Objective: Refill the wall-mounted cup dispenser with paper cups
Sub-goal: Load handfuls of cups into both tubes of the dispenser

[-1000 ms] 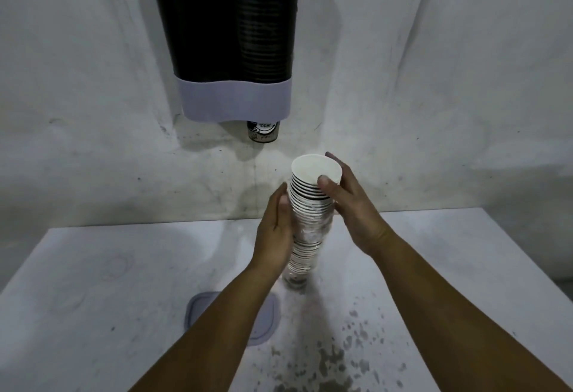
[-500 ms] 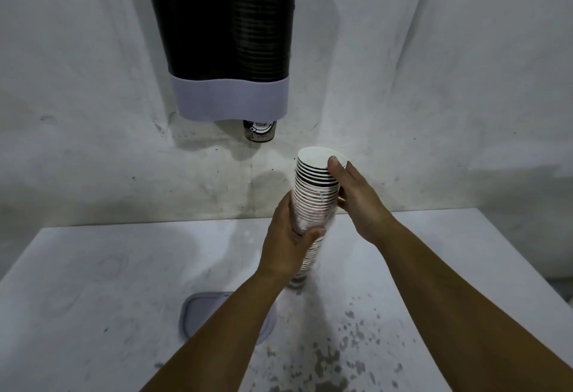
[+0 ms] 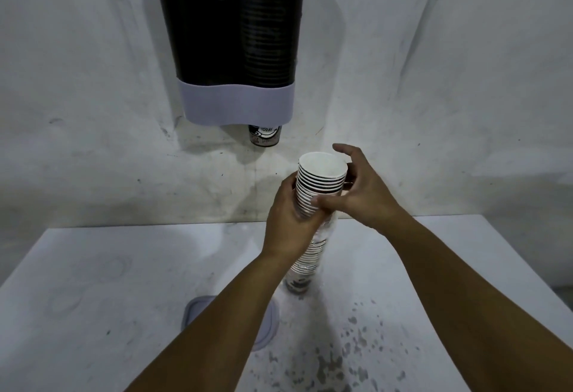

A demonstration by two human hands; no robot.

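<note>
A tall stack of paper cups (image 3: 310, 230) is held upright, leaning slightly, above a white table (image 3: 93, 283), below and a little to the right of the cup dispenser (image 3: 235, 50) fixed to the wall (image 3: 434, 66). The stack is gripped on its left side by the left hand (image 3: 290, 221), whose fingers are closed around its upper middle. The right hand (image 3: 362, 193) is set against the right side near the top: its thumb is pressed across the front of the cups, while the other fingers are curled loosely, the uppermost one raised clear of the rim. The lower part of the stack is wrapped in a clear plastic sleeve (image 3: 322, 236), and the top cups are bare with the open mouth facing up. One cup (image 3: 265, 135) is seen poking from the bottom of the dispenser, under its pale collar. A grey lid (image 3: 198, 314) is lying flat on the table beneath the left forearm, and dark specks (image 3: 356, 348) are scattered over the table's near right part.
</note>
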